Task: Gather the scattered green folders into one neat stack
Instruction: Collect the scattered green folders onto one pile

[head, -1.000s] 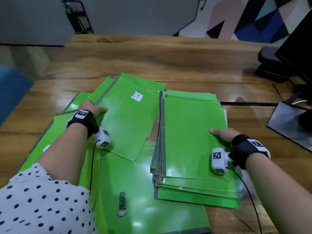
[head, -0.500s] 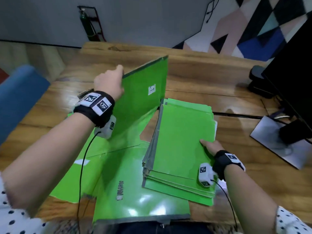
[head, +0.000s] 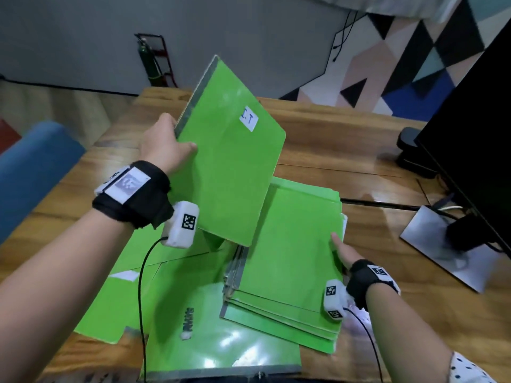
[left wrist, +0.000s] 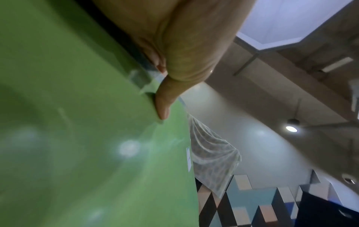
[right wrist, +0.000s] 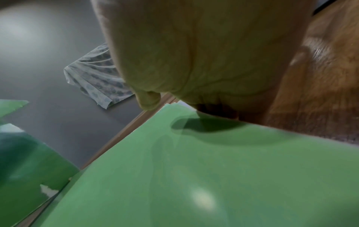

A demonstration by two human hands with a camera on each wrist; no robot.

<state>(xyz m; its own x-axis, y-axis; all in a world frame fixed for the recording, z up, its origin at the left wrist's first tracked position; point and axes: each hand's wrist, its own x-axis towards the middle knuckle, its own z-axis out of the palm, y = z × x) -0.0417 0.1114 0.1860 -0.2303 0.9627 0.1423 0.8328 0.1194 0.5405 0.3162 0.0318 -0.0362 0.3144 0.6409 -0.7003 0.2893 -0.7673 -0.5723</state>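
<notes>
Wooden table [head: 318, 156] (grey wall [head: 83, 37], perhaps)

Even indoor light fills the head view, where white glare patches sit on the glossy folder [head: 221, 346] nearest the camera and straight edges bow toward the corners. The left wrist view is soft and smeared, with a lit ceiling lamp [left wrist: 291, 128] and round highlights on green. In the right wrist view a dark shadow falls under the right hand [right wrist: 194, 50], beside one pale hotspot.

The right hand [right wrist: 194, 53] is filling the top of the frame, resting on a green folder [right wrist: 194, 176] spreading across the lower right.
</notes>
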